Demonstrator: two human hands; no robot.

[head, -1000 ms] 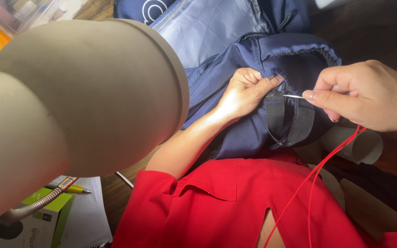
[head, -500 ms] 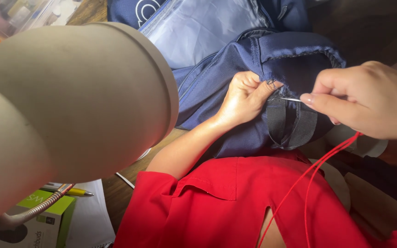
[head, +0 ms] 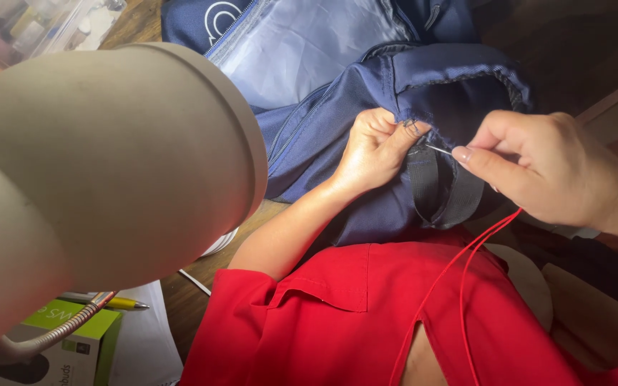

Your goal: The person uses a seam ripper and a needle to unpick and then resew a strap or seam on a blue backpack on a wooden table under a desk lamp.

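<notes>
So the biggest thing in shot was a beige lamp shade [head: 109, 164], filling pretty much the whole left half of the frame. Next was the navy backpack [head: 337, 121] across the top centre, unzipped with its pale lining showing, and the person's red shirt [head: 337, 314] along the bottom. Left hand [head: 373, 150] was in the middle of the frame, fingers curled tight and pinching the bag's fabric edge right where a black strap [head: 430, 186] joined it. Right hand [head: 545, 171] sat at centre right, thumb and forefinger closed on a thin needle [head: 438, 149], whose tip was touching the seam just beside the left thumb. Red thread [head: 459, 264] hung doubled from that hand down over the shirt. Bottom left corner had a green box [head: 73, 336] and a yellow pen [head: 119, 303] near it
</notes>
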